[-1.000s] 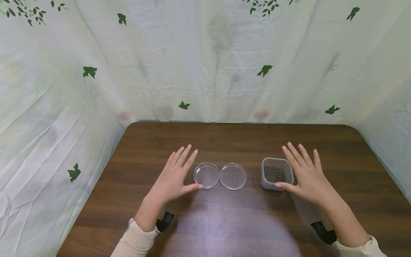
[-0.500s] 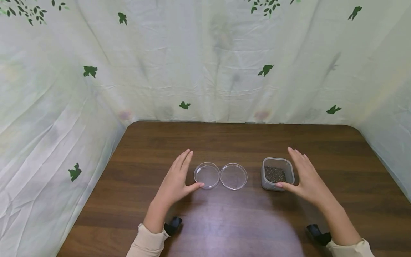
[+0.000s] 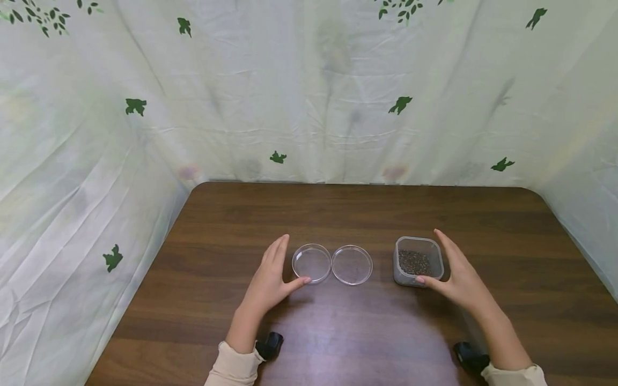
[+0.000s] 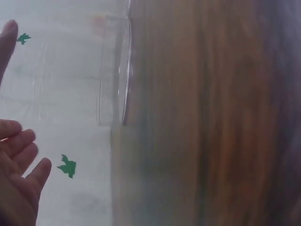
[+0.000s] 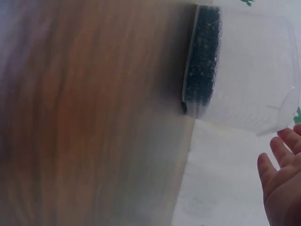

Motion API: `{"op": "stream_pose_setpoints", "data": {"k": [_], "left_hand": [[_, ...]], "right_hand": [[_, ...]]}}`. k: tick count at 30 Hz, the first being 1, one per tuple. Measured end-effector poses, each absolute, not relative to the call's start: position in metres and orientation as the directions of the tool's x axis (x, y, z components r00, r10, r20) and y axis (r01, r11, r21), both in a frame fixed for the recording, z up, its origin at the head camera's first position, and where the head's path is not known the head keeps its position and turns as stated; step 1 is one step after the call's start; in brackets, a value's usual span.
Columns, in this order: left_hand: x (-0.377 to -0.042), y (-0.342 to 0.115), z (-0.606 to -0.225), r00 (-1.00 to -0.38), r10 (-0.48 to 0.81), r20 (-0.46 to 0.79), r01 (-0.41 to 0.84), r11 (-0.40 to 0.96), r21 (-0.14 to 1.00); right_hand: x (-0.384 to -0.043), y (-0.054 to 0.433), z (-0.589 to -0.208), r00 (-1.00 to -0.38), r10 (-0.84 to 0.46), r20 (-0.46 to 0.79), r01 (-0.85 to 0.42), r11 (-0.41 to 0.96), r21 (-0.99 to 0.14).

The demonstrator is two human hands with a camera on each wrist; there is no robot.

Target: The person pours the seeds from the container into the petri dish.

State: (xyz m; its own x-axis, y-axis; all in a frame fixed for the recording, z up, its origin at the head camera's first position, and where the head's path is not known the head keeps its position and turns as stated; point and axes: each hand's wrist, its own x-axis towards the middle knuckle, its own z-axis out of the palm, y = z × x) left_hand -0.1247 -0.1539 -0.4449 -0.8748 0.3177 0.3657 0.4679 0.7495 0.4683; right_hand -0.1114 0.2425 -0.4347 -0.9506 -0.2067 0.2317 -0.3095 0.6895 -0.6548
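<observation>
Two round clear petri dishes, the left one and the right one, lie side by side on the table, rims about touching. My left hand is by the left dish, fingers extended, thumb tip over or at its near rim. To the right stands a clear square plastic tub partly filled with dark granules. Beside it my right hand has fingers extended and its thumb at the tub's near rim; contact is unclear. The right wrist view shows the tub's wall close to the fingertips.
A brown wooden table carries everything, with rounded far corners. A white curtain with green bird shapes hangs behind it and at both sides. Black wrist cameras are strapped under the wrists.
Both hands' spread fingers have drawn together. The left hand has shifted slightly right and nearer, and the right forearm has swung a little inward. Dishes and tub stay put.
</observation>
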Motion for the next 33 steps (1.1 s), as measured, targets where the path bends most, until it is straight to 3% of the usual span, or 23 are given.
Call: {"op": "stream_pose_setpoints", "data": {"k": [11, 33], "left_hand": [[-0.125, -0.154, -0.458, -0.936, 0.258, 0.238, 0.351, 0.722, 0.597], [-0.135, -0.154, -0.482, -0.939, 0.283, 0.193, 0.338, 0.67, 0.661]], "right_hand": [[-0.112, 0.242, -0.446, -0.968, -0.157, 0.198, -0.251, 0.659, -0.709], [-0.116, 0.241, -0.463, -0.98, -0.124, 0.154, -0.198, 0.607, -0.77]]}}
